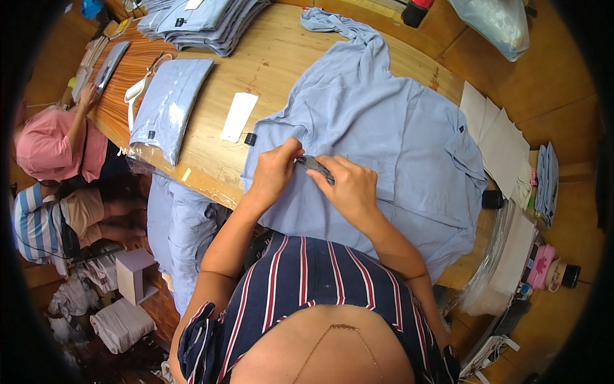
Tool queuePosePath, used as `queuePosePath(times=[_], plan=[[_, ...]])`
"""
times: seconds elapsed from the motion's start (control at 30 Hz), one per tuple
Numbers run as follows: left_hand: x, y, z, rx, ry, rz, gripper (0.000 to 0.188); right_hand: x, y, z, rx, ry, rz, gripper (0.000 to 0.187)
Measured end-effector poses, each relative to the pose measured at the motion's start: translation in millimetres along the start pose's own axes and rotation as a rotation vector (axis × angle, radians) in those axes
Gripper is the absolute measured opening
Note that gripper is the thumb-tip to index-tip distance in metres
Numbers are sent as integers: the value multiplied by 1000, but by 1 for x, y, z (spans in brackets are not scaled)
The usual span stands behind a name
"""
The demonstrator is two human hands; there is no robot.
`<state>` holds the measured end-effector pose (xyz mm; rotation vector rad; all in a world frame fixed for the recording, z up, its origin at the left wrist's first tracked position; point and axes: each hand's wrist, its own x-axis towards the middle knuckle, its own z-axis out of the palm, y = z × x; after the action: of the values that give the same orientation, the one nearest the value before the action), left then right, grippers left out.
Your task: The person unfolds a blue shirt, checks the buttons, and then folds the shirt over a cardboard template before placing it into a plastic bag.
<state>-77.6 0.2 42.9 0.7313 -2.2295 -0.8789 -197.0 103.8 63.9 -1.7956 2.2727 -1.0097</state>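
Observation:
A light blue long-sleeved garment [409, 134] lies spread and wrinkled on the wooden table in front of me. Over its left part, my left hand [276, 169] is closed in a pinch; what lies between the fingertips is hidden. My right hand [352, 185] grips a small dark grey hand tool [318, 168], its kind unclear, with its tip reaching the left fingertips. By the garment's left edge are a small black label [251, 139] on a thin string and a blank-looking white tag [239, 117].
A bagged folded blue shirt [171, 105] lies to the left, below a stack of folded shirts [211, 29]. White paper sheets [495, 137] line the table's right edge. More blue cloth [179, 237] hangs below the left edge. A person in pink [61, 144] works at the far left.

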Motion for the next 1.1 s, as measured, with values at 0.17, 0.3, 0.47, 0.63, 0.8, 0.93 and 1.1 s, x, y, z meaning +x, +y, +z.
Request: queuePosePath(times=[0.17, 0.3, 0.47, 0.63, 0.8, 0.93, 1.1], plan=[[-2, -7, 0, -3, -3, -20, 12, 6, 3, -6, 125, -73, 73, 22], [-16, -15, -23, -48, 9, -155, 14, 14, 31, -23, 393, 1, 263, 21], [-23, -12, -32, -36, -6, -186, 17, 15, 22, -25, 351, -52, 180, 24], [-16, -7, -25, -20, 56, -63, 17, 15, -2, -1, 108, -139, -18, 25], [-12, 0, -25, 18, 31, -61, 15, 17, -6, 4, 136, -127, -62, 27], [-18, -4, -31, 69, 3, -98, 10, 21, 5, 2, 278, -35, -96, 25], [-83, -4, -114, 564, -843, -334, 17, 17, 66, -45, 409, 216, 336, 24]])
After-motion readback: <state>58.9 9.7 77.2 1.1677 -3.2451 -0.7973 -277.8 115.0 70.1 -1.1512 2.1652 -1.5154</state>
